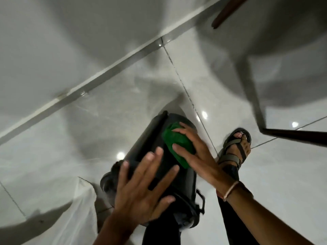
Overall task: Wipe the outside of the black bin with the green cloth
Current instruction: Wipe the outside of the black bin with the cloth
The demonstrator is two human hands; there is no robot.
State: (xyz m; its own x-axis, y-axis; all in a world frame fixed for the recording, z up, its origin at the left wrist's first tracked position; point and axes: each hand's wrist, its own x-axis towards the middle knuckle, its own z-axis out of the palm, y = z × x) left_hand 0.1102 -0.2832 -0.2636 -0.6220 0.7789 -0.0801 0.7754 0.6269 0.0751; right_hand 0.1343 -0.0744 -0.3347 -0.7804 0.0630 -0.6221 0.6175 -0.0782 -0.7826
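Note:
The black bin (150, 138) lies tilted on the tiled floor, its base pointing away from me and its open end towards my legs. My right hand (196, 156) presses the bunched green cloth (177, 144) against the bin's upper right side, fingers spread over it. My left hand (141, 188) lies flat on the bin's near side with its fingers apart, steadying it. The hands hide part of the bin's wall.
A wall with a grey skirting strip (99, 78) runs diagonally behind the bin. Dark wooden furniture legs (293, 136) stand at the right and top right. My sandalled foot (235, 149) is right of the bin. A clear plastic bag (77, 209) lies at the lower left.

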